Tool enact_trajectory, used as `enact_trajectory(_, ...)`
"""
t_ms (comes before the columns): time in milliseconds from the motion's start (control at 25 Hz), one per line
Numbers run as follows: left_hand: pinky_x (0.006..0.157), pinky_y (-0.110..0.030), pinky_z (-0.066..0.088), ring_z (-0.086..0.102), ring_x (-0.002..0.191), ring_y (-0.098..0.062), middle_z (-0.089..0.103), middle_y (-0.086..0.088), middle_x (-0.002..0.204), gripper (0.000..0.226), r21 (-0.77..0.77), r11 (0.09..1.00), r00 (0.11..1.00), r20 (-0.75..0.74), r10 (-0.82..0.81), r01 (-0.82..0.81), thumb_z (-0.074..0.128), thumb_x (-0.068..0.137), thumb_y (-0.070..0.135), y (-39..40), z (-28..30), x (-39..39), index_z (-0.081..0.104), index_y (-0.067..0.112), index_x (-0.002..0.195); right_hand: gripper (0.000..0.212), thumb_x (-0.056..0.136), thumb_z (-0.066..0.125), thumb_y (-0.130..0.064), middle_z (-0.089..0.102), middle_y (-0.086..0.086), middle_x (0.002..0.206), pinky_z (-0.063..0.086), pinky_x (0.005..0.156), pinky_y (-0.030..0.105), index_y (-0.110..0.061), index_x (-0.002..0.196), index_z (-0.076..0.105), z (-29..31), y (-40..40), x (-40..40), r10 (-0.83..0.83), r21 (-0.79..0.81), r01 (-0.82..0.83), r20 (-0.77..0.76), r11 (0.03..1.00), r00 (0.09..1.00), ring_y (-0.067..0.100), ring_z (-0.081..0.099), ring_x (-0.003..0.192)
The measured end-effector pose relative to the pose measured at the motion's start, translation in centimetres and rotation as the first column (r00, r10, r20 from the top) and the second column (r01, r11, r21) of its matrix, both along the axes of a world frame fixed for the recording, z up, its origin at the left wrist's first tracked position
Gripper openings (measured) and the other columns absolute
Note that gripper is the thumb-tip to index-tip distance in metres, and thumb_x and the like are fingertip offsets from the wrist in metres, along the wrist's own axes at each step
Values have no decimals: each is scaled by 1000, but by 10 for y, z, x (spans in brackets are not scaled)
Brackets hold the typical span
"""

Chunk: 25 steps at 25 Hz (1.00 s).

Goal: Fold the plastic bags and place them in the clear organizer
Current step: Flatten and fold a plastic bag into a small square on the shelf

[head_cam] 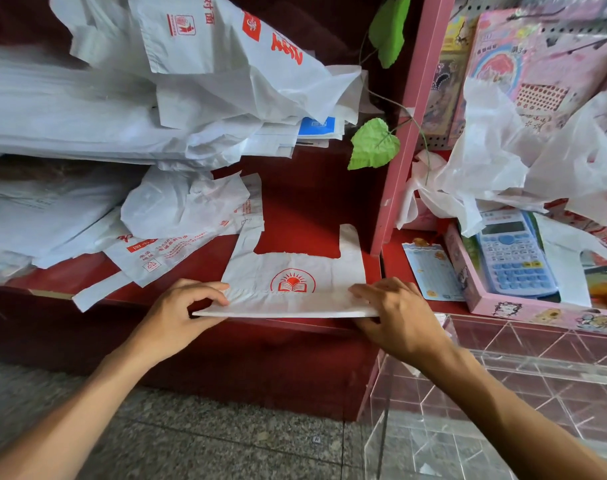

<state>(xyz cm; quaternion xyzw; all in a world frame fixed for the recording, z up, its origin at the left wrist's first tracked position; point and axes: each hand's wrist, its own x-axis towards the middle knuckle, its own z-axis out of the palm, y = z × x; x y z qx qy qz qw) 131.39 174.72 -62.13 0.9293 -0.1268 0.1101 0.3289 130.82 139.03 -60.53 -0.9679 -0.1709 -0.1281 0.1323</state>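
White bag [295, 271] lies flat at the red shelf [305, 209] front edge, bottom folded up. Left hand [177, 317] pinches its left corner; right hand [395, 313] grips the right corner, thumb apparently underneath. Clear organizer [503, 393] lower right.

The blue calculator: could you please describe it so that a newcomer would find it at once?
Start at the pink display rack on the right and look down to the pink tray at its foot. The calculator lies in that tray, partly under loose white plastic bags. It alone there has a grey screen and rows of blue keys.
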Motion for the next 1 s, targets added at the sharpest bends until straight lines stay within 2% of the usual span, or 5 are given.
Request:
enact_trajectory(200,92,-15,47,64,100,5,73,18,100,39,-153,986,997,-59,53,-62,76,81,1,-2,7,4,72,39,91,15,82,57,-22,62,-10,67,44,68,36,-26,84,71,1,-4,12,-3,192,14,-56,981,998,18,54,71)
enact_trajectory(320,79,-1,42,61,97,17,67,38,93,32,-226,968,993,-72,93,-108,67,91,11,-13,15,3,65,42,97,33,93,59,-21,47,-4,55,34,51,33,-19,62,46,12,0,19,-120,346,174,-171,922,978,17,43,53)
enact_trajectory(560,75,-33,50,69,82,-13,73,14,79,9,-289,925,969,-103,225,-246,62,96,24,-27,14,13,63,17,90,21,94,55,-31,63,2,76,49,65,37,-13,84,59,13,10,37,-220,437,331,-286,836,933,24,59,73)
enact_trajectory(720,87,-32,47,64,92,-8,70,16,85,27,-310,885,930,-238,280,-346,65,94,30,-29,19,16,57,29,119,29,88,62,-27,66,-1,95,53,80,40,-17,115,59,15,13,41,-224,393,363,-356,845,907,24,64,89)
enact_trajectory(1000,69,-25,49,64,66,-7,72,6,68,12,-200,908,922,-202,330,-368,75,81,11,-34,15,20,73,22,78,32,88,57,-16,61,-5,88,50,86,43,-20,120,59,11,15,41,-257,298,356,-323,886,911,28,62,95)
